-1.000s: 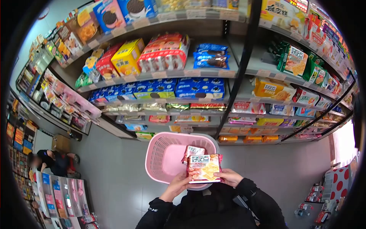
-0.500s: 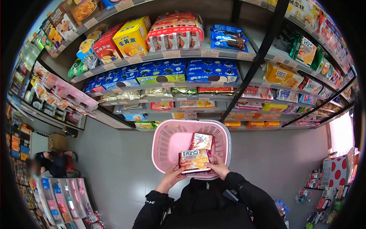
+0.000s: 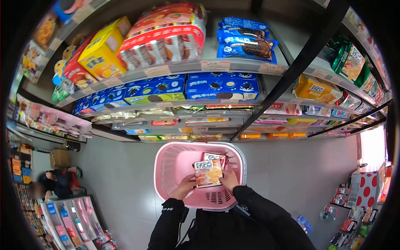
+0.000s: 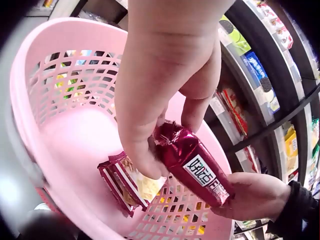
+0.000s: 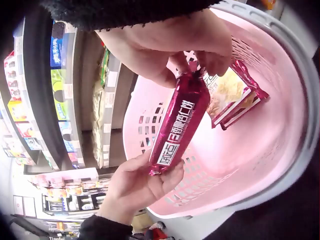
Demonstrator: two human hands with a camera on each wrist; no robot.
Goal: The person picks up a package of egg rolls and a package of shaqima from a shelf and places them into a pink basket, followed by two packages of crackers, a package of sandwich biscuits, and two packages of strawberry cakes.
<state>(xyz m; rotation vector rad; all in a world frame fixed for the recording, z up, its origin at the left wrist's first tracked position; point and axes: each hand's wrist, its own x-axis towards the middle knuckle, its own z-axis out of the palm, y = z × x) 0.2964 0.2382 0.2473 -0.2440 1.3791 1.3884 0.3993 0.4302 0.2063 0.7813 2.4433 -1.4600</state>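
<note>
Over the pink basket (image 3: 158,177), both hands hold a maroon biscuit packet (image 3: 209,174) with a white and yellow front. My left hand (image 3: 186,186) pinches one crimped end between thumb and fingers, as the left wrist view shows. At the opposite end, my right hand (image 3: 229,180) grips the wrapper. The packet's narrow maroon side, with white lettering, faces up in both wrist views. Lower down in the basket lie similar biscuit packets (image 4: 132,185), close together against the wall; in the head view the held packet partly covers them.
Snack shelves (image 3: 166,68) run across in front, with blue cookie boxes (image 3: 221,86) and blue cookie packs (image 3: 246,43). Behind the basket spreads grey floor (image 3: 121,166). A person (image 3: 62,182) crouches at the left by a display rack (image 3: 75,218). Bottles (image 3: 329,212) stand at the right.
The packet and both hands have moved from the basket's near rim farther in over its inside. The head view has shifted and the upper shelves now look closer.
</note>
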